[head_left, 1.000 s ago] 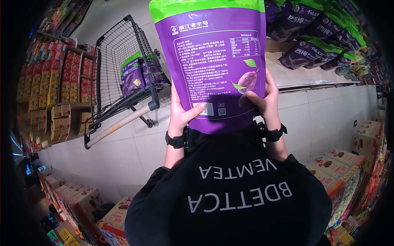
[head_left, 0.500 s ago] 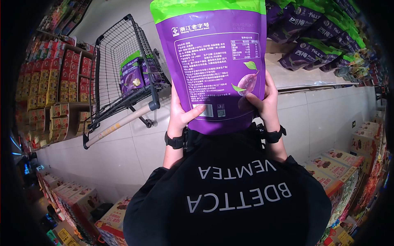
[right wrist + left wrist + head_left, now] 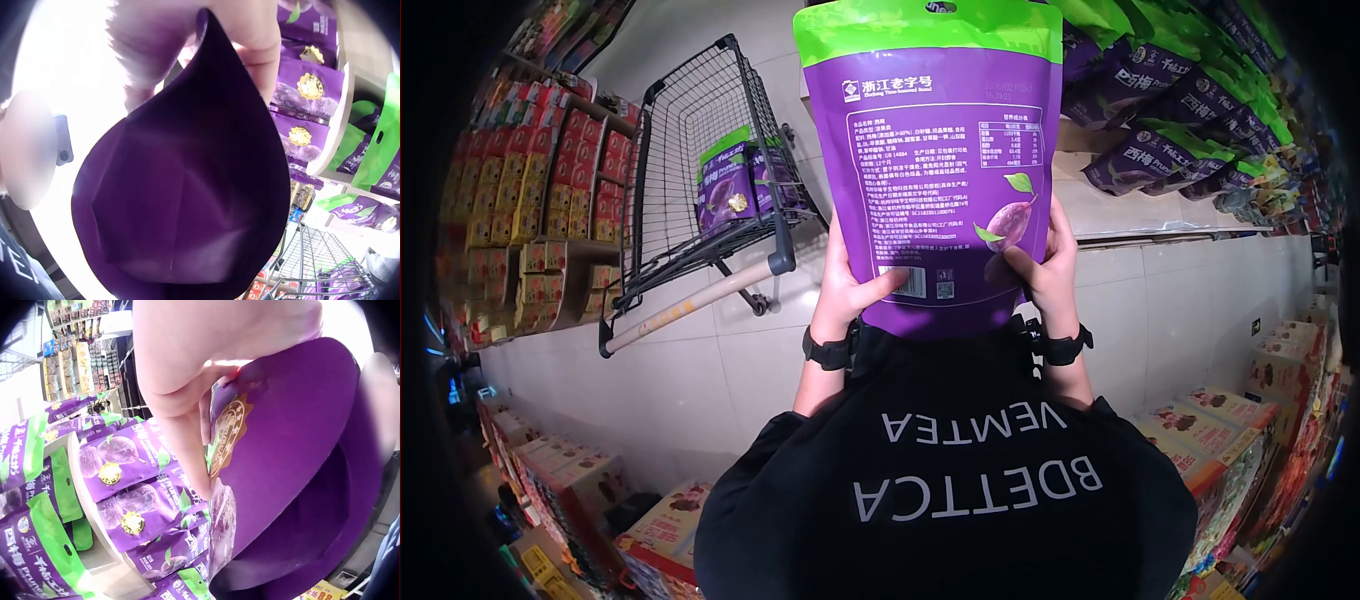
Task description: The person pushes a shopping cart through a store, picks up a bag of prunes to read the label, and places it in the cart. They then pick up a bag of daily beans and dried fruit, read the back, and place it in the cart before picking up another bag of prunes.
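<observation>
A large purple prune pouch (image 3: 940, 110) with a green top band is held upright before the chest, its printed back facing the head camera. On its left edge my left hand (image 3: 847, 285) grips the lower part, thumb over the barcode and fingers behind. My right hand (image 3: 1050, 275) grips the opposite edge, thumb near the pictured plum. From the left wrist, the left hand's fingers (image 3: 181, 434) show pressed along the pouch front beside a gold seal. The right wrist view looks up at the pouch's folded base (image 3: 181, 206).
A shopping cart (image 3: 700, 180) stands at the left, with similar prune pouches (image 3: 730, 185) inside. More pouches (image 3: 1150, 85) are piled on a display at the upper right. Red and yellow packets (image 3: 530, 170) fill shelves at far left. Stacked gift boxes (image 3: 1210, 430) line the lower right.
The pouch has shifted slightly right and down in the head view, showing more of its green top and hang hole. Both hands keep the same hold.
</observation>
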A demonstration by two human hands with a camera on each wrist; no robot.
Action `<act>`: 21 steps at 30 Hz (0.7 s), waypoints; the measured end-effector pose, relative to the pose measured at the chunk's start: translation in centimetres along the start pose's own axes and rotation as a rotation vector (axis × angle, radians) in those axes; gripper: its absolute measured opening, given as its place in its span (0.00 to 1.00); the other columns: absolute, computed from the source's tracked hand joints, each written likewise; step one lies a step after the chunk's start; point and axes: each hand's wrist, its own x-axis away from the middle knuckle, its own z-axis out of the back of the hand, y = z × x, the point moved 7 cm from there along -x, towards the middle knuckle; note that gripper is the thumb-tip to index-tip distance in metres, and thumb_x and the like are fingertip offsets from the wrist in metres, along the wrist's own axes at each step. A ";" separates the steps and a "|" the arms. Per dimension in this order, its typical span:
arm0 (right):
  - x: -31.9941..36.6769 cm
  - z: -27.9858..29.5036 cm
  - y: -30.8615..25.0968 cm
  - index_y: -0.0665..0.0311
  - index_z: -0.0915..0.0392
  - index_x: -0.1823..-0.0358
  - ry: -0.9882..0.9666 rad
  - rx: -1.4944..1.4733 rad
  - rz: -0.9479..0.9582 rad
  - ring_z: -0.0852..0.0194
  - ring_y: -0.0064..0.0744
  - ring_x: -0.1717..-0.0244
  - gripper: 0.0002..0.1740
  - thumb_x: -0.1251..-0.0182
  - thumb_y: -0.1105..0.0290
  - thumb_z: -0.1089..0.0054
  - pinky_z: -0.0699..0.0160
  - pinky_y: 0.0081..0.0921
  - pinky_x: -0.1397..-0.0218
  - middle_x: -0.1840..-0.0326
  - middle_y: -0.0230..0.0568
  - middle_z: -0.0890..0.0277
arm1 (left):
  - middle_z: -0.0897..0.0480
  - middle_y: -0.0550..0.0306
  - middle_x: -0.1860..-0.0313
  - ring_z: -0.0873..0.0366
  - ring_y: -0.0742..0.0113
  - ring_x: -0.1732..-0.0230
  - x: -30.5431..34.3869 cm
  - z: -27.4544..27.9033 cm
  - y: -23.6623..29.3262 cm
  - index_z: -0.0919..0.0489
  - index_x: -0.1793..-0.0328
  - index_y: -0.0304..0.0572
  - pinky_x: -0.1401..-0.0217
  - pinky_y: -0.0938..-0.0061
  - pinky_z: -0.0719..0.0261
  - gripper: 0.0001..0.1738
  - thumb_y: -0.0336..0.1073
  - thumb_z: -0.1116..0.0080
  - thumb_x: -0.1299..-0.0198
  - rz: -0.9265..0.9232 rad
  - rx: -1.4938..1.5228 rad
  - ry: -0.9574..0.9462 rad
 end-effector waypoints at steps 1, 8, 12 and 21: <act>0.0 -0.1 0.1 0.71 0.45 0.38 -0.006 -0.002 0.003 0.33 0.28 0.48 0.39 0.54 0.79 0.37 0.34 0.24 0.46 0.47 0.40 0.34 | 0.35 0.56 0.44 0.35 0.68 0.44 0.1 0.0 0.0 0.53 0.32 0.39 0.42 0.73 0.37 0.51 0.24 0.39 0.64 -0.001 0.016 0.016; -0.3 0.0 0.4 0.71 0.45 0.39 -0.004 -0.012 0.002 0.33 0.27 0.49 0.39 0.55 0.79 0.37 0.35 0.23 0.45 0.48 0.40 0.34 | 0.35 0.56 0.43 0.36 0.68 0.43 0.1 0.1 -0.1 0.54 0.31 0.40 0.42 0.72 0.37 0.52 0.21 0.39 0.64 -0.007 0.010 -0.011; -0.5 0.0 0.7 0.71 0.45 0.39 -0.014 0.001 -0.012 0.33 0.27 0.49 0.39 0.55 0.78 0.37 0.35 0.23 0.46 0.48 0.40 0.34 | 0.35 0.56 0.43 0.36 0.68 0.43 0.1 0.2 -0.2 0.55 0.30 0.39 0.41 0.72 0.38 0.52 0.21 0.39 0.64 -0.008 0.016 0.000; -0.4 -0.1 1.0 0.72 0.45 0.39 -0.020 0.019 -0.022 0.32 0.27 0.50 0.38 0.53 0.77 0.37 0.34 0.23 0.47 0.50 0.39 0.33 | 0.36 0.56 0.41 0.37 0.67 0.42 -0.1 0.4 -0.9 0.56 0.30 0.39 0.39 0.71 0.39 0.54 0.21 0.38 0.65 0.042 0.067 -0.005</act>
